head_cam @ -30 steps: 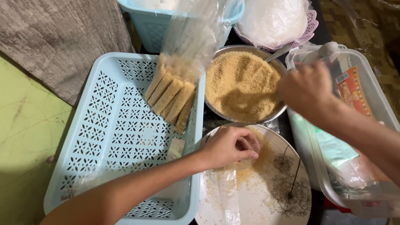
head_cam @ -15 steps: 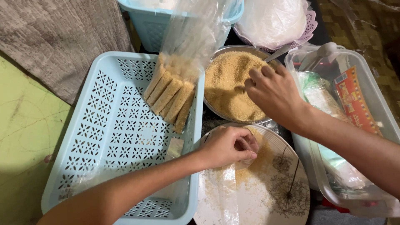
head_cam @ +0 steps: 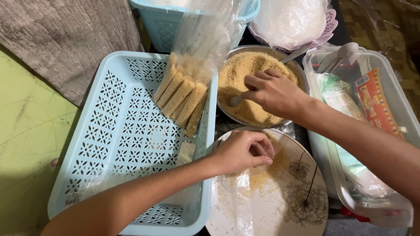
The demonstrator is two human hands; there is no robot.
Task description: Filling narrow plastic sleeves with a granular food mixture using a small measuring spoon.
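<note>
1. While your right hand (head_cam: pixel 273 94) dips into the metal bowl of crumbs (head_cam: pixel 245 74), fingers pinched around a pale spoon handle (head_cam: pixel 236 100), scoop shallowly.
2. Your left hand (head_cam: pixel 240 150), curled closed on a clear wrapper (head_cam: pixel 238 196), steadies it on the plate (head_cam: pixel 302 192) near the rim by the bowl.
3. Coated sticks (head_cam: pixel 181 98) lean in a bag at the blue basket's (head_cam: pixel 109 144) far right corner.

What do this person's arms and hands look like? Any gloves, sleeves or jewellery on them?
Both arms are bare as far as the picture shows: no sleeves come into view. The left hand and the right hand wear no gloves, and no rings, watch or bracelet show on the fingers or wrists. The nails that show look short and unpainted. A few crumbs cling to the fingers.
</note>
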